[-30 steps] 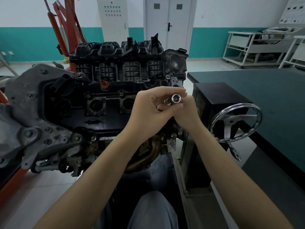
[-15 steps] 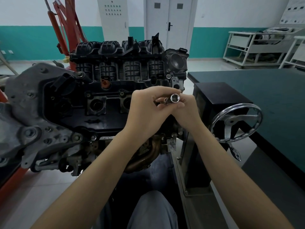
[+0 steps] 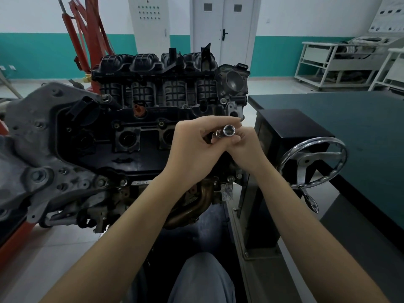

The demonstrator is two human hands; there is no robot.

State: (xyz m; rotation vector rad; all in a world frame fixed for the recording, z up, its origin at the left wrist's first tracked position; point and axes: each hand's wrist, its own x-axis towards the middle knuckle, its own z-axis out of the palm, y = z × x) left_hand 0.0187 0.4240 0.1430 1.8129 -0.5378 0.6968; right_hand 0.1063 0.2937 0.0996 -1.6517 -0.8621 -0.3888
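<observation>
Item: chrome socket [image 3: 228, 130], held in mid-air before the engine [image 3: 153, 119]. Left hand [image 3: 194, 147] and right hand [image 3: 247, 149]: fingers pinched on it. Risk: the smooth metal could slip and drop into an open plug well [image 3: 126, 139] or onto the floor [image 3: 54, 248].

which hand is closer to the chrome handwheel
Right. The right hand sits just left of the handwheel; the left hand is farther left, beyond the socket both hold.
</observation>
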